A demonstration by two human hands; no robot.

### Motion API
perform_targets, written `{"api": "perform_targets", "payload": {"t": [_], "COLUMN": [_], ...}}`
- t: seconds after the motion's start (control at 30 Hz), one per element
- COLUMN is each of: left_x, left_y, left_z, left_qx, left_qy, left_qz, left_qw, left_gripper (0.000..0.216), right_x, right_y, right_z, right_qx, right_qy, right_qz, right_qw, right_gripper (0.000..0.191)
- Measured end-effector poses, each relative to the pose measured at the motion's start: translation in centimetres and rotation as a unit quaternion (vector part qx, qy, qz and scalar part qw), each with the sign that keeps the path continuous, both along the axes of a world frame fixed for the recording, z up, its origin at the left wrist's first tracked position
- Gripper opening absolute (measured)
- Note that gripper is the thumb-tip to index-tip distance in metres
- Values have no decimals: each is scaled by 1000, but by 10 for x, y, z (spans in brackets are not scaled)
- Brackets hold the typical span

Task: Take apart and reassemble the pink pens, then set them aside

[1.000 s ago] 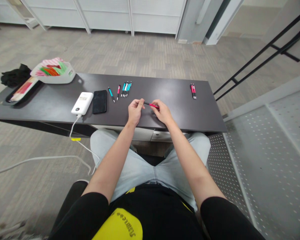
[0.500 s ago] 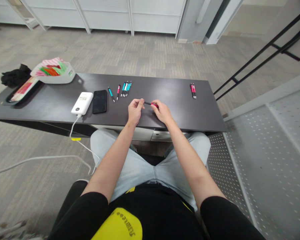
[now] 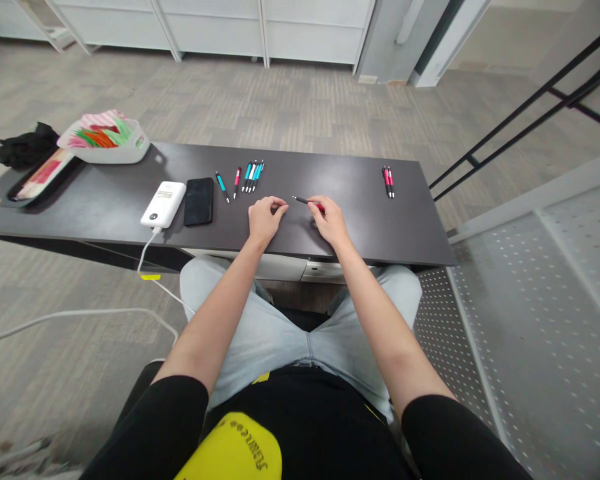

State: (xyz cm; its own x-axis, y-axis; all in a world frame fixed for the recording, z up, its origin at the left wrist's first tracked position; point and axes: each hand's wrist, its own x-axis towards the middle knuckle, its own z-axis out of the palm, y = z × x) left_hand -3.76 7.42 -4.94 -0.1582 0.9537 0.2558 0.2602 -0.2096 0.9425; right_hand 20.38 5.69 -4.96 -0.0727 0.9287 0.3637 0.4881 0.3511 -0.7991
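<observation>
In my right hand (image 3: 330, 220) is a red pen (image 3: 303, 200) with a black grip, pinched between thumb and fingers. Its silver tip points left toward my left hand (image 3: 266, 221). That hand is over the table just left of the pen and apart from it. Its fingers are loosely curled, with a gap between thumb and forefinger and nothing visible in them. Beyond my left hand lie a group of teal and white pens (image 3: 253, 177), a single red pen (image 3: 237, 183) and a single teal pen (image 3: 222, 187). Two red pens (image 3: 389, 182) lie side by side at the right.
The dark table (image 3: 330, 175) carries a black phone (image 3: 199, 201) and a white power bank (image 3: 163, 205) with a white cable (image 3: 145, 257). At the left end are a white basket (image 3: 115, 155), a black tray (image 3: 45, 180) and a black cloth (image 3: 27, 147). A perforated panel (image 3: 520, 320) stands at the right.
My left hand has let go of the pen's tip end and moved slightly left. The pen stays in my right hand, its silver tip now showing.
</observation>
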Motion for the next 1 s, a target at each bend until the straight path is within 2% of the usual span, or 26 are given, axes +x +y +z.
{"api": "perform_targets", "payload": {"t": [0.2,0.3,0.4,0.47,0.57,0.77,1.0], "left_x": [3,4,8,15,29,54,69], "left_y": [2,-3,-12,-19,-23,-10,-5], "left_z": [-4,4,15,21,25,31,39], "left_qx": [13,-7,10,25,3,-32,-49], "left_qy": [44,39,-10,-76,-156,-222,-287], "left_qz": [5,15,28,12,-33,-141,-151], "left_qw": [999,999,1000,997,987,964,945], "left_gripper": [29,33,37,32,30,28,18], "right_x": [2,1,-1,-2,-3,0,1], "right_y": [0,0,0,0,0,-1,2], "right_z": [-4,-3,1,4,7,3,-5], "right_qx": [-10,-18,-32,-38,-40,-61,-67], "right_qy": [9,16,26,33,38,30,39], "right_qz": [9,10,-2,-4,13,33,46], "right_qw": [1000,1000,999,999,998,997,996], "right_gripper": [52,53,52,53,58,69,80]}}
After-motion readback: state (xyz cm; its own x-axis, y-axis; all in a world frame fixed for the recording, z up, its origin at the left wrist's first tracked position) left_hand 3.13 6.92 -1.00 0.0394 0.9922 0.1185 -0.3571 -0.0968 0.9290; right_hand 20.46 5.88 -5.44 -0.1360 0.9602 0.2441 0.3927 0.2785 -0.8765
